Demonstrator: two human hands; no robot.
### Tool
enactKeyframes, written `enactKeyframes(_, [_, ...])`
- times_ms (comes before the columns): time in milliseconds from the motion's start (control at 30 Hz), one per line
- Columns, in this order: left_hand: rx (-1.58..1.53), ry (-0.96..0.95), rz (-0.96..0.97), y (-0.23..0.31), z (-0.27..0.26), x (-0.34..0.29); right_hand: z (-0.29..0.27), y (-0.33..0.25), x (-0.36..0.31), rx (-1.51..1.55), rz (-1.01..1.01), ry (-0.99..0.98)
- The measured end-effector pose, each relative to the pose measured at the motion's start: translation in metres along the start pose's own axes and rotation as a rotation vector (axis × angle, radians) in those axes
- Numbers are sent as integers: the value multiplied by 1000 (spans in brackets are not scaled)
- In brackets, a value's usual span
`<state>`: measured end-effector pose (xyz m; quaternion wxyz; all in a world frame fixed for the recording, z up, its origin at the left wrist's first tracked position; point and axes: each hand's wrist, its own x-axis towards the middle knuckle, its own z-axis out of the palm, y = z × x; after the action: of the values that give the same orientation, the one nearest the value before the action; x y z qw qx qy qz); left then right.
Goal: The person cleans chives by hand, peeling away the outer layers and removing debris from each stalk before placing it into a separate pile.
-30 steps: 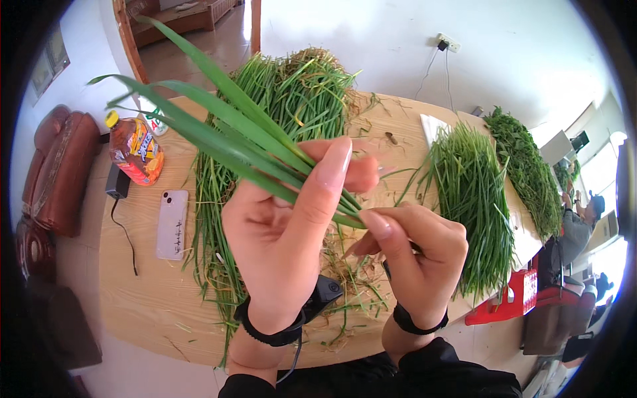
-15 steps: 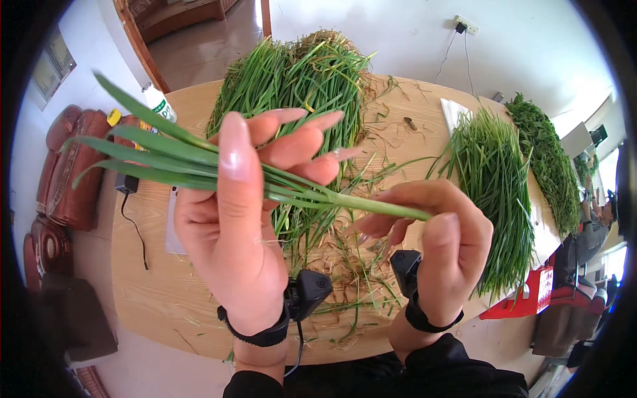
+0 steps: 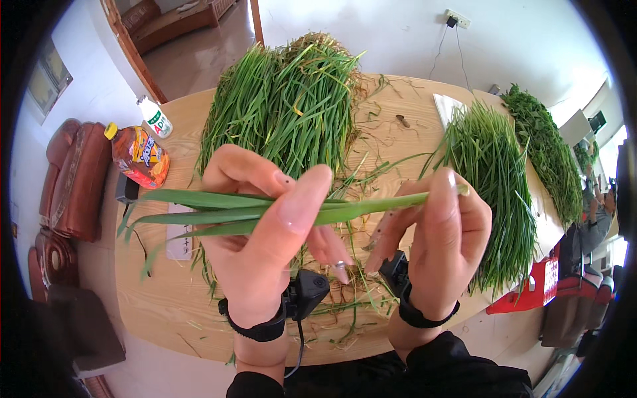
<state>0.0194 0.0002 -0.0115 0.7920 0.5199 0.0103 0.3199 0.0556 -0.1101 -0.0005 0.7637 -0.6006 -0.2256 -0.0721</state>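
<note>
Left hand: the left hand (image 3: 252, 249) pinches the leafy part between thumb and fingers.
Right hand: the right hand (image 3: 444, 255) pinches the pale base between thumb and fingers; the cut tip projects just past the thumb.
Green stalk: the green stalk (image 3: 352, 209) is held roughly level between both hands, above the tabletop (image 3: 156, 312), leaves toward the left.
Step in hand: judged to be handwork on one stalk at its pale base.
Next move: appears to call for a steady left hold and a light, precise right pinch, without creasing the leaves.
Loose scraps: green and brown scraps (image 3: 358, 295) lie beneath the hands.
Left side: a phone (image 3: 178, 244), partly covered, and a yellow-capped bottle (image 3: 141, 158).
Right side: a neat green bundle (image 3: 492, 192).
Far side: a large tangled pile (image 3: 279, 99).
Wall: a socket (image 3: 458, 18).
</note>
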Motion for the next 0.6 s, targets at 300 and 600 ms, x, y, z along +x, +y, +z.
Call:
enactKeyframes(300, [-89,33,-144,0,6,-1,-13,-3,5,88,202,-151])
enactKeyframes(600, [-332,-36,-242,-3,7,-2,-20,5,7,124,69,-152])
